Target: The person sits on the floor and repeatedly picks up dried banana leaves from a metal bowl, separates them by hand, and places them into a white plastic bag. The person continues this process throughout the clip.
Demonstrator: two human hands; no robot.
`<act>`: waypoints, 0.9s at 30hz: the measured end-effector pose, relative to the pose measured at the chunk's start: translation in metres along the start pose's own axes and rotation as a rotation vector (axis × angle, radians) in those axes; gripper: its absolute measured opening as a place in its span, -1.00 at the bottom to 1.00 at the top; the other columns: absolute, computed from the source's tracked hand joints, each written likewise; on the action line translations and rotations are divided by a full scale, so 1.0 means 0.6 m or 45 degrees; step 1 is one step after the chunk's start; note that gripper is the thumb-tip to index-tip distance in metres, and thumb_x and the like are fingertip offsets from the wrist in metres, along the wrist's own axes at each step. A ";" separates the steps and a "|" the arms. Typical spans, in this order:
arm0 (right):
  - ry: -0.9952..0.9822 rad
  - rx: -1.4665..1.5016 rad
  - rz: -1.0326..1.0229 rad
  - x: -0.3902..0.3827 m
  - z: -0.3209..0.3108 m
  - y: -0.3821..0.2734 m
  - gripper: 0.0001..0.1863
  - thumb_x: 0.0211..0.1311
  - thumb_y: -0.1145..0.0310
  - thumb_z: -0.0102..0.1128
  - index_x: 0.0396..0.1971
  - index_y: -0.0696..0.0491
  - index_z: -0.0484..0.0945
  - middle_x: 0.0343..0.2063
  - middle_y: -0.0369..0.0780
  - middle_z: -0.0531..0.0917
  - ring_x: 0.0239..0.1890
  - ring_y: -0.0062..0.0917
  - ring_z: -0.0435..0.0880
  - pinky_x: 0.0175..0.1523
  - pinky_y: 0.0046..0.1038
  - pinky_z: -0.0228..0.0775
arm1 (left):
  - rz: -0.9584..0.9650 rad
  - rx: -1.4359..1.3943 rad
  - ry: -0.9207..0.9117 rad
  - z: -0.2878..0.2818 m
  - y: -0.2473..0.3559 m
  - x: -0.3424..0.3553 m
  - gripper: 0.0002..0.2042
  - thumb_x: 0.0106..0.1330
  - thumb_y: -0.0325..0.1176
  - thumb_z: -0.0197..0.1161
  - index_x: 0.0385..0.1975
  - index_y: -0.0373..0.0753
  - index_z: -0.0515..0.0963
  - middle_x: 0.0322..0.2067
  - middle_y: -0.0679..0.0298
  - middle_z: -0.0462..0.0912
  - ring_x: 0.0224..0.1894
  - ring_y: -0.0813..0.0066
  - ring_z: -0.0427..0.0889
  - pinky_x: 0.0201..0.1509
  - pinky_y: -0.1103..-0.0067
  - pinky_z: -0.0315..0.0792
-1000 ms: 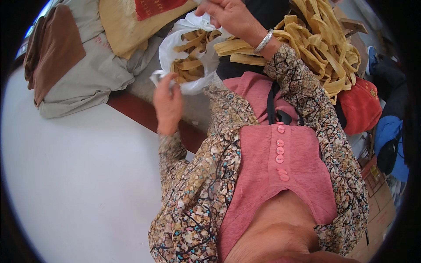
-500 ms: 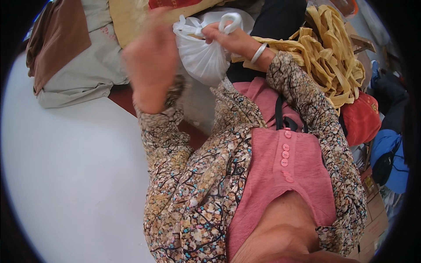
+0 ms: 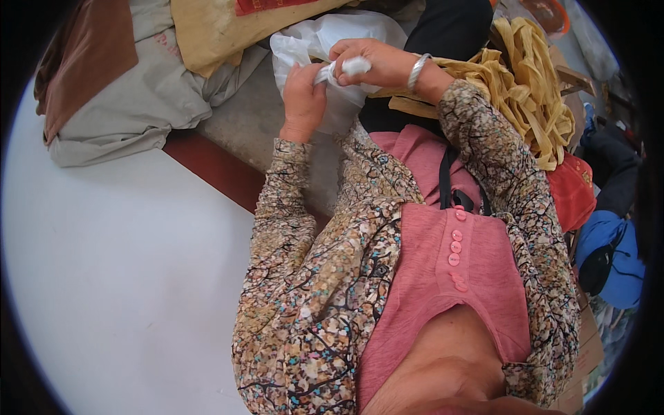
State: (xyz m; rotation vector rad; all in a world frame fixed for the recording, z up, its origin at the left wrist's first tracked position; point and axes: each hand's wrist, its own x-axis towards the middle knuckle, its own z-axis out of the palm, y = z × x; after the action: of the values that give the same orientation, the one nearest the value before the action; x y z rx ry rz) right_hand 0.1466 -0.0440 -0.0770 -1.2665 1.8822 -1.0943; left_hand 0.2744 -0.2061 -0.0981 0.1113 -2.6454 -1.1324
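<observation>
A thin white plastic bag (image 3: 346,114) sits at the top middle, in front of my body. Its handle part is twisted into a narrow white strand between my hands. My left hand (image 3: 304,102) is closed on this strand at the bag's left side. With bent fingers, my right hand (image 3: 377,61) grips the same twisted plastic just to the right, and a white end (image 3: 356,66) sticks out by its fingertips. A silver bangle (image 3: 419,71) circles my right wrist. The bag's contents cannot be made out, and my hands hide part of its neck.
A white flat surface (image 3: 117,263) with a dark red edge (image 3: 214,173) spans the left. Grey cloth (image 3: 124,111), brown cloth (image 3: 90,62) and a tan sack (image 3: 228,31) lie beyond. Yellowish strips (image 3: 532,97), a red cap (image 3: 573,190) and a blue cap (image 3: 615,277) are at right.
My left hand, blurred and away from the bag before, has moved right and taken hold of the twisted plastic. The loop at my right hand has been drawn into a tighter strand.
</observation>
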 end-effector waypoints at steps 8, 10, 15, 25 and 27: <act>0.112 -1.237 -0.027 0.023 0.027 -0.020 -0.82 -0.05 0.43 0.25 -0.39 -0.15 0.62 -0.19 -0.29 0.57 -0.26 -0.43 0.67 -0.16 -0.35 0.38 | -1.032 -1.508 -0.131 0.000 -0.028 0.010 -0.73 0.44 -0.39 -0.04 0.01 -0.36 0.48 -0.08 0.18 0.61 -0.05 0.38 0.59 0.07 0.43 0.48; 0.142 -1.312 -0.053 0.021 0.035 -0.028 -0.82 -0.01 0.42 0.22 -0.36 -0.18 0.60 -0.11 -0.31 0.55 -0.28 -0.46 0.65 -0.16 -0.36 0.35 | -1.139 -1.739 -0.135 0.005 -0.041 0.008 -0.70 0.46 -0.38 -0.07 0.09 -0.36 0.41 0.00 0.16 0.57 0.02 0.35 0.57 0.14 0.41 0.44; 0.456 -1.247 -0.202 0.021 0.055 -0.004 -0.85 0.10 0.34 0.13 -0.30 -0.17 0.58 0.04 -0.34 0.50 -0.18 -0.47 0.59 -0.04 -0.31 0.29 | -0.956 -2.208 -0.338 0.023 -0.082 0.001 -0.66 0.47 -0.37 -0.09 0.16 -0.34 0.35 0.08 0.13 0.52 0.12 0.31 0.51 0.22 0.35 0.40; 0.413 -0.945 -0.495 0.019 0.050 0.005 -0.83 0.04 0.34 0.17 -0.32 -0.17 0.60 0.08 -0.39 0.50 0.12 -0.42 0.48 0.20 -0.22 0.21 | -0.955 -1.327 -0.196 -0.011 -0.113 0.019 -0.79 0.34 -0.42 0.10 -0.14 -0.37 0.56 -0.23 0.22 0.67 -0.26 0.38 0.66 -0.15 0.47 0.55; 0.339 -0.978 -0.530 0.012 0.054 -0.002 -0.84 0.02 0.35 0.17 -0.35 -0.16 0.60 0.02 -0.41 0.54 0.15 -0.42 0.46 0.24 -0.21 0.18 | -0.804 -0.758 -0.162 -0.021 -0.146 0.021 -0.81 0.29 -0.39 0.17 -0.20 -0.35 0.60 -0.33 0.20 0.69 -0.35 0.41 0.66 -0.24 0.47 0.53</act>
State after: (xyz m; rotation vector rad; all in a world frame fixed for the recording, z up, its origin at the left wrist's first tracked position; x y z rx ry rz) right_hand 0.1717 -0.0605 -0.0912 -2.0921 2.4295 -0.7616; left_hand 0.2627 -0.2781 -0.1500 0.8139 -2.2937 -2.1295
